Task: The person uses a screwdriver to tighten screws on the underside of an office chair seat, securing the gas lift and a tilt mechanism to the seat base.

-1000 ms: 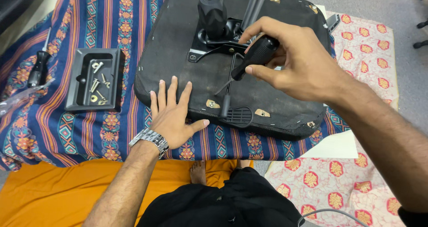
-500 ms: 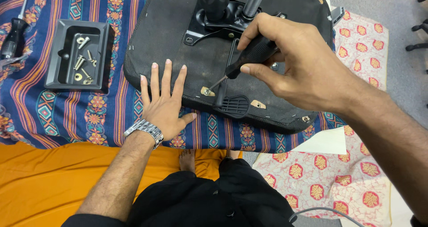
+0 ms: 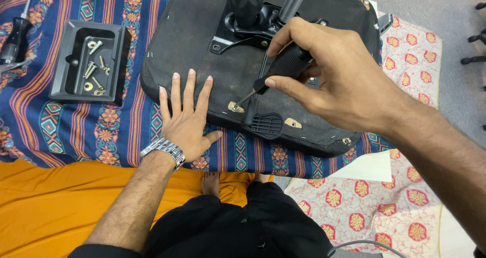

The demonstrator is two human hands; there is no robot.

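The screwdriver [image 3: 283,68] sits in my right hand [image 3: 324,75], its black handle wrapped by the fingers and thumb, its thin shaft slanting down and toward my left hand to a screw [image 3: 235,107] at a small tan bracket near the front edge of the upturned chair seat [image 3: 202,40]. The tip looks seated in the screw head, though the contact is too small for me to be sure.

My left hand [image 3: 188,117] lies flat and spread wide, holding nothing, palm on the seat's edge just beside the screw, fingers pointing away from me. A metal watch [image 3: 163,151] is on that wrist.

To do this well, I judge the shaft wants to stand more in line with the screw than it does now, since a slanted tip can slip out and chew the head. I press down along the handle and let the flat hand keep the seat from sliding on the cloth.

Beyond my right hand, the black metal mechanism plate [image 3: 243,27] with its lever and post is bolted to the seat. Between my hands, nearer me, is a ribbed black plastic tab [image 3: 266,124]. Well beyond my left hand, a black tray [image 3: 121,60] holds loose screws and washers, and another black-handled screwdriver [image 3: 15,37] lies further out on the striped patterned cloth [image 3: 61,131].
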